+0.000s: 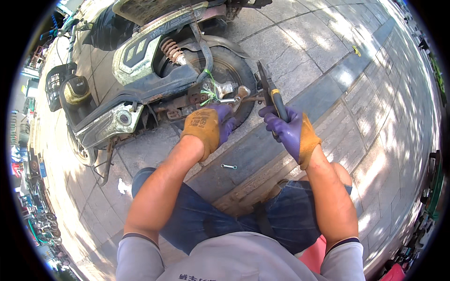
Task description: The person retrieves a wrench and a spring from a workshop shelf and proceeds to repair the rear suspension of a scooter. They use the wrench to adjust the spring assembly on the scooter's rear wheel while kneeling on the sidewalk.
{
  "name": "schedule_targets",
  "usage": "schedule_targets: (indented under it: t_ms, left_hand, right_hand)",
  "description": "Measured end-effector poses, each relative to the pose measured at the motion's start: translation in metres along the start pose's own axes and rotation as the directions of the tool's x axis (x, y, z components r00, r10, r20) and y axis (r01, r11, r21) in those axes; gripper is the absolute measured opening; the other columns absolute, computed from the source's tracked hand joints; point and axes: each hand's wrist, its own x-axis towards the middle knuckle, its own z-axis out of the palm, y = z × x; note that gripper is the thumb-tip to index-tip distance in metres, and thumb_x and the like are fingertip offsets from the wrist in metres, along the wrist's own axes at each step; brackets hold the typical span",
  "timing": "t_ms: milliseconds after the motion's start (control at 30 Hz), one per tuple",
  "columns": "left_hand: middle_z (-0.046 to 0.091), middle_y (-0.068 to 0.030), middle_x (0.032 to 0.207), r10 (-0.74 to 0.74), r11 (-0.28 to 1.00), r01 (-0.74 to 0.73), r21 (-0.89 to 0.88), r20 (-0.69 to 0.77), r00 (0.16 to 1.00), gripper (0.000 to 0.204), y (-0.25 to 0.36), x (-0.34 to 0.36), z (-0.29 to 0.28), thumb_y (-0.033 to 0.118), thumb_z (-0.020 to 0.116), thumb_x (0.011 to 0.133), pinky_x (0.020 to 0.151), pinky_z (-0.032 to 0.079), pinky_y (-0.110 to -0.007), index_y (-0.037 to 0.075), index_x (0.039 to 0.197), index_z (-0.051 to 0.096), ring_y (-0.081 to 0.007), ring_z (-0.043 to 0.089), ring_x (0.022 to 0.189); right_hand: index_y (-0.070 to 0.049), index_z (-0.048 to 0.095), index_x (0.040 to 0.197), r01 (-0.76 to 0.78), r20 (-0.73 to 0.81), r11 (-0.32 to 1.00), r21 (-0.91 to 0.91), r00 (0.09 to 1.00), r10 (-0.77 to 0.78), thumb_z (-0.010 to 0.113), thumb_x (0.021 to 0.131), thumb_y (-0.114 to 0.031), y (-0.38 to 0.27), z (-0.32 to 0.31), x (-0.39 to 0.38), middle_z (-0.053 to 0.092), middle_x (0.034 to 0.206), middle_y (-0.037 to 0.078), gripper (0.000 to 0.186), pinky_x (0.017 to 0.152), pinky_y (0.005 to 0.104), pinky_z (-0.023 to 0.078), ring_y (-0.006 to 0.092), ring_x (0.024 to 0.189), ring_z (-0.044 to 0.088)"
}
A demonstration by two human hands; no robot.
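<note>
My left hand (209, 125), in an orange and purple work glove, is closed by the rear wheel of a scooter (154, 84). A small silver wrench (228, 100) runs from its fingers toward the wheel's axle end. Green ties (209, 89) are knotted on the frame just above. In a matching glove, my right hand (291, 129) grips a pair of large pliers (273, 91) by a dark handle with a yellow patch. The dark jaws point up and away, right of the tire (243, 77) and apart from the wrench.
A second small wrench (228, 166) lies on the paving (375, 107) between my arms and knees. The scooter's stand (108, 161) reaches the ground at left. A white scrap (122, 186) is near it. Behind me is a pink-red object (313, 256). Parked vehicles (42, 220) line the left rim.
</note>
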Motion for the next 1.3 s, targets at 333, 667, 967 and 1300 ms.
schedule_targets:
  t_ms: [333, 667, 967, 1300]
  left_hand:
    - [0.072, -0.0049, 0.102, -0.249, 0.54, -0.083, -0.838, -0.253, 0.935, 0.021, -0.05, -0.006, -0.06, 0.011, 0.061, 0.099, 0.078, 0.053, -0.027, 0.001, 0.116, 0.069, -0.0112, 0.065, 0.085]
    - [0.072, -0.0131, 0.111, -0.123, 0.87, 0.018, -0.493, -0.18, 0.976, 0.029, -0.054, 0.014, -0.033, 0.007, 0.064, 0.093, 0.089, 0.054, -0.034, 0.0, 0.121, 0.065, -0.0185, 0.068, 0.1]
    - [0.066, -0.0226, 0.123, 0.238, 0.955, -0.259, -0.147, -0.144, 0.96, 0.048, -0.043, 0.036, 0.007, 0.009, 0.067, 0.083, 0.097, 0.05, -0.043, 0.007, 0.13, 0.061, -0.0398, 0.063, 0.116]
    - [0.069, -0.0214, 0.113, 0.227, 0.97, -0.23, 0.083, 0.044, 0.973, 0.042, -0.038, 0.05, 0.034, 0.017, 0.065, 0.087, 0.091, 0.051, -0.046, 0.008, 0.128, 0.063, -0.0414, 0.064, 0.107]
  right_hand:
    - [0.002, 0.068, 0.093, -0.065, -0.033, 0.997, 0.041, 0.997, 0.066, 0.066, 0.094, -0.028, -0.007, 0.028, -0.004, 0.068, 0.077, 0.005, 0.031, 0.058, 0.0279, 0.048, 0.0108, 0.066, 0.061]
    - [0.001, 0.071, 0.102, -0.025, -0.031, 1.0, 0.003, 0.999, 0.025, 0.065, 0.098, -0.027, 0.016, 0.032, 0.009, 0.071, 0.087, 0.009, 0.029, 0.062, 0.0257, 0.049, 0.012, 0.077, 0.065]
    - [-0.003, 0.069, 0.105, 0.138, -0.076, 0.973, -0.184, 0.985, -0.154, 0.068, 0.086, -0.029, -0.009, 0.031, -0.001, 0.066, 0.08, 0.014, 0.033, 0.073, 0.0395, 0.049, 0.0202, 0.076, 0.061]
    - [-0.006, 0.071, 0.107, 0.103, -0.131, 0.978, -0.179, 0.983, -0.127, 0.069, 0.086, -0.031, 0.015, 0.016, 0.005, 0.069, 0.083, 0.011, 0.033, 0.075, 0.0373, 0.05, 0.0176, 0.079, 0.063]
